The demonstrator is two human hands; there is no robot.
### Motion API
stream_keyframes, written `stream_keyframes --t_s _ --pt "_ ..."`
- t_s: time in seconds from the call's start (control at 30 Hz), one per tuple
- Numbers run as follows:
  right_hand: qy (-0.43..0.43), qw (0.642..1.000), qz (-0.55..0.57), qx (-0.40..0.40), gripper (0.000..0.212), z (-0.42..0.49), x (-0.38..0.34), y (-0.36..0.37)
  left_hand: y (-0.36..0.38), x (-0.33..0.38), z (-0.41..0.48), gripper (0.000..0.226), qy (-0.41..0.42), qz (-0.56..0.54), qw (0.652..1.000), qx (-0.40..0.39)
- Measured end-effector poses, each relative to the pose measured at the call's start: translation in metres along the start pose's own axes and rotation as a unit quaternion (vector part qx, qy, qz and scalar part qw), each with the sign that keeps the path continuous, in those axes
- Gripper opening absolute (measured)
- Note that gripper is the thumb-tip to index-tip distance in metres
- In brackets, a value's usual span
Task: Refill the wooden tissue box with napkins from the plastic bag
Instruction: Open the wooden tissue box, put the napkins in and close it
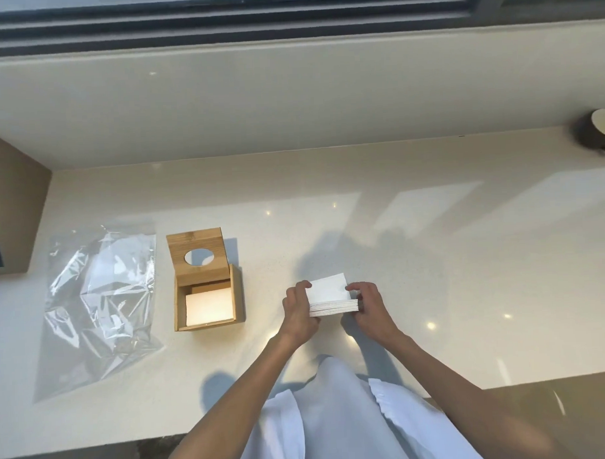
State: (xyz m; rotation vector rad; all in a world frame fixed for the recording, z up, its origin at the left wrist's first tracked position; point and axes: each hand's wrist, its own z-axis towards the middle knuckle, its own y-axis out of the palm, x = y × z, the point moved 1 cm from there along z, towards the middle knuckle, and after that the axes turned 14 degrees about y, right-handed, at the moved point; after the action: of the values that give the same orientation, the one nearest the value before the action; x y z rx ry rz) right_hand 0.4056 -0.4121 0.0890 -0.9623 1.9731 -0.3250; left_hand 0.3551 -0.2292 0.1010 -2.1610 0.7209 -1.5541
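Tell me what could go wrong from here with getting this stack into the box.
1. The left hand and right hand pinch the napkin stack only at its ends, so loose sheets may fan out or slip on the way over.
2. The box already holds napkins, so the full stack may catch on the rim or sit too high.
3. The lid stands open at the back edge, and a bump might drop it shut.
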Motion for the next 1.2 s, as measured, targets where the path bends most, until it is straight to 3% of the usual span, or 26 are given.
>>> stream_keyframes --t_s 0.13,0.27,0.43,0.57,0.73,0.93,1.07,1.13,1.2 --pt "0.081 0.995 0.053 -0.034 0.071 0.015 -0.012 0.004 -0.006 0.004 0.015 0.069 -0.027 -0.009 0.999 -0.035" --pt "0.140 0.988 0.039 -0.048 0.075 0.031 -0.032 0.003 -0.008 0.005 0.029 0.056 -0.004 0.091 0.993 -0.070" --pt "0.159 0.985 -0.024 -0.055 0.063 0.041 -0.041 0.005 -0.009 0.010 0.036 0.049 -0.016 0.183 0.979 -0.091" --pt "0.067 0.996 0.000 -0.057 0.050 0.028 -0.034 0.002 -0.010 0.015 0.025 0.044 0.005 0.236 0.970 -0.052" --pt "-0.121 0.991 -0.057 0.001 0.058 -0.004 -0.007 -0.003 0.001 0.006 -0.006 0.044 0.132 0.179 0.975 -0.005" --pt "-0.085 0.992 -0.092 -0.011 0.076 -0.023 0.019 0.004 0.014 0.007 -0.024 0.064 0.145 0.165 0.975 -0.008" --pt "-0.133 0.980 -0.144 0.021 0.089 -0.023 0.005 0.002 0.012 0.012 -0.022 0.066 0.145 0.187 0.972 -0.016" --pt "-0.164 0.963 -0.208 0.042 0.086 -0.018 -0.004 0.001 0.012 0.014 -0.021 0.065 0.147 0.192 0.970 -0.017" --pt "-0.181 0.951 -0.244 0.053 0.066 -0.014 -0.010 0.001 0.013 0.012 -0.021 0.061 0.136 0.185 0.973 -0.021"
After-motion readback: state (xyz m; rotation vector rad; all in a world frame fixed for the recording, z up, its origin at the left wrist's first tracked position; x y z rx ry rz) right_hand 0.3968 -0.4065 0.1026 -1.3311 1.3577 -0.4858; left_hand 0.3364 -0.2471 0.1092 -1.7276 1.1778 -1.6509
